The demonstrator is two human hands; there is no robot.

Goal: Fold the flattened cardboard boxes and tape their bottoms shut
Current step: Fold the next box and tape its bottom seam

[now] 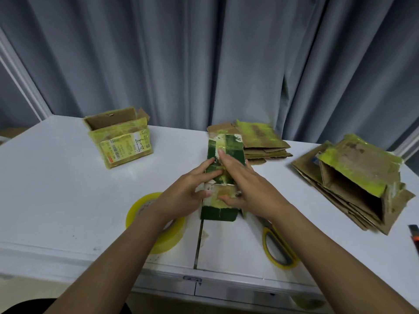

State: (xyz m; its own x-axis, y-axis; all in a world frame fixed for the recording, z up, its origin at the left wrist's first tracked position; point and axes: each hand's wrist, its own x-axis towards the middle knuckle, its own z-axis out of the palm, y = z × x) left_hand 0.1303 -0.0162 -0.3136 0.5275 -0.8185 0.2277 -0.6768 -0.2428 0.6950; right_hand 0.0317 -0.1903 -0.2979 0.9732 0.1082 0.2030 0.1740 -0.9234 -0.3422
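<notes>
White table: hands on green box

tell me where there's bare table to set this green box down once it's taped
Bare table lies left, between the open box and tape roll. A narrower strip runs between green box and right-hand pile. Near the scissors and far stack it is crowded.

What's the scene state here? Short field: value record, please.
work item: green box, on the white table at centre
left hand: fingers press on the box's top face
right hand: fingers straight, pressing the same face
tape roll: on table, under the left forearm
scissors: yellow handles, partly under the right forearm
flat stacks: one behind the box, one right
open box: far left, upright
</notes>
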